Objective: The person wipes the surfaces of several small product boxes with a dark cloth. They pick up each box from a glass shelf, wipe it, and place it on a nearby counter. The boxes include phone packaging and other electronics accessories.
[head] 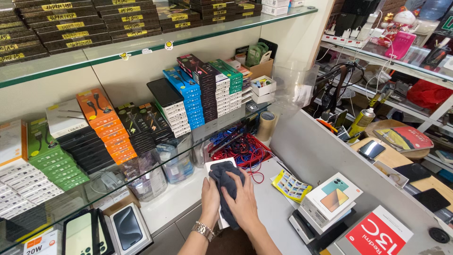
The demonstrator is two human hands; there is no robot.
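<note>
On the grey worktop, both hands press a dark grey cloth onto a white box, the left hand with fingers together gripping its edge, the right hand laid flat, fingers slightly spread, beside tangled red and blue cables.

Stacked orange cardboard cable boxes are sitting left on a glass shelf; a brown tape roll is standing farther right.

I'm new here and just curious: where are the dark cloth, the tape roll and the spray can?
dark cloth [227,180], head view, its bunched middle.
tape roll [266,125], head view, its outer side.
spray can [361,122], head view, its yellow body.
</note>
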